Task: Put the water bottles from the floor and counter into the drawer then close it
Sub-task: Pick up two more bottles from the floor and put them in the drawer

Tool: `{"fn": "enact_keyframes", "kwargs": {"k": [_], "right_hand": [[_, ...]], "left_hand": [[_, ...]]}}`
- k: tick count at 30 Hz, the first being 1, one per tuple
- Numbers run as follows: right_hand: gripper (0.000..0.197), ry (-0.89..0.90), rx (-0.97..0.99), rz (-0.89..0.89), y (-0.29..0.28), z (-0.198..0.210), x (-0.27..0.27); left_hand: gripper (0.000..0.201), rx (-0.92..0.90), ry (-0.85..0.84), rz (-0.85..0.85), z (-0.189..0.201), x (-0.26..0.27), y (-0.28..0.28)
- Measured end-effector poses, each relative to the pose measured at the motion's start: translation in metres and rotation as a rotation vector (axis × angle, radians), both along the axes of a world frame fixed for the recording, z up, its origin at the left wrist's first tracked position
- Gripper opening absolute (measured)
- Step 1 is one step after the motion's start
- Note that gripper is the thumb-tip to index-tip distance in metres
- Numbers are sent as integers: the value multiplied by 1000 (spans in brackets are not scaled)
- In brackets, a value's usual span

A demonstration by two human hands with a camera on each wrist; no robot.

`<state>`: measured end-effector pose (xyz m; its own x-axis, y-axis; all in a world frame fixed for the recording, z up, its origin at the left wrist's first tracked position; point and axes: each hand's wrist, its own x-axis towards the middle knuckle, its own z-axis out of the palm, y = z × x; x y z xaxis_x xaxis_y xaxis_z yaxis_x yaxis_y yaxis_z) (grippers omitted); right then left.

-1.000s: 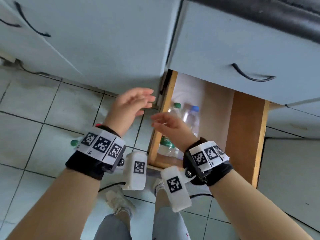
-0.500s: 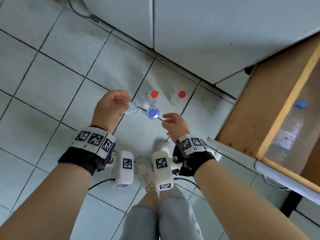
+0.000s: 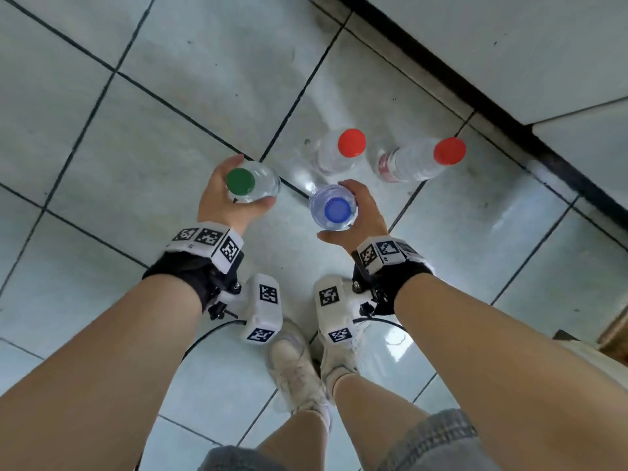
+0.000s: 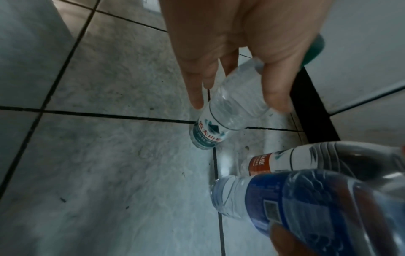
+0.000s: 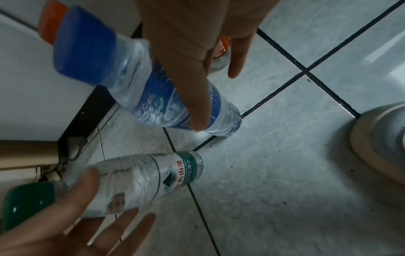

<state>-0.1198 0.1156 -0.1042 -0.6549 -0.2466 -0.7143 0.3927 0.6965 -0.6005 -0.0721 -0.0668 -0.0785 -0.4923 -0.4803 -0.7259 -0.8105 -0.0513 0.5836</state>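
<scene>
Four clear water bottles stand on the tiled floor in the head view. My left hand [image 3: 250, 182] wraps a green-capped bottle [image 3: 240, 180], fingers on its far side and thumb on the near side. In the left wrist view that bottle [image 4: 230, 112] sits between my fingers and thumb, its base at the floor. My right hand [image 3: 338, 211] holds a blue-capped bottle [image 3: 337, 209]; in the right wrist view my fingers [image 5: 192, 104] lie along its blue label [image 5: 153, 97]. Two red-capped bottles [image 3: 351, 142] [image 3: 448, 154] stand untouched just beyond. The drawer's inside is out of view.
White cabinet fronts [image 3: 509, 45] with a dark plinth run along the top right. A wooden corner [image 3: 616, 331], seemingly the open drawer, shows at the right edge. My feet in pale shoes [image 3: 295, 365] stand just behind the hands. Tiled floor extends to the left.
My view swung from the open drawer down to the floor. Both hands dropped to the bottles; the left now wraps the green-capped one and the right the blue-capped one.
</scene>
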Motion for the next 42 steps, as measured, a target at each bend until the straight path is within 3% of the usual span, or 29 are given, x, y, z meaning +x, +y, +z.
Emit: {"fn": "enact_keyframes", "kwargs": {"k": [3,6,10,14,18,21,24,28,33,35,38,42], "right_hand": [[73,5,0,-8,2,6,0],[61,-2,2,-31,2,19,-3],[57,-16,3,-110,10,56,2],[58,-73,-59,-246,28,122,19],[59,-43,-174,-385,43,226,25],[63,16,-313,-482,61,301,33],[56,129,-459,-549,83,365,31],[55,312,-594,-621,116,426,23],[54,489,-718,-769,181,471,8],[58,531,-684,-832,217,479,1],[72,580,-573,-915,275,474,-7],[78,561,-416,-973,352,449,-19]], "left_hand": [[47,25,46,91,-5,-3,5],[41,34,58,99,4,-3,9],[34,69,85,58,42,10,17],[34,97,138,-32,120,21,26],[32,51,221,-152,222,13,32],[29,22,329,-211,304,-3,42],[32,-31,478,-220,380,-27,58],[33,77,657,-210,451,-54,90],[22,260,817,-259,488,-88,157],[22,307,854,-300,492,-102,197],[23,362,856,-384,486,-118,263],[19,358,733,-545,459,-130,351]]}}
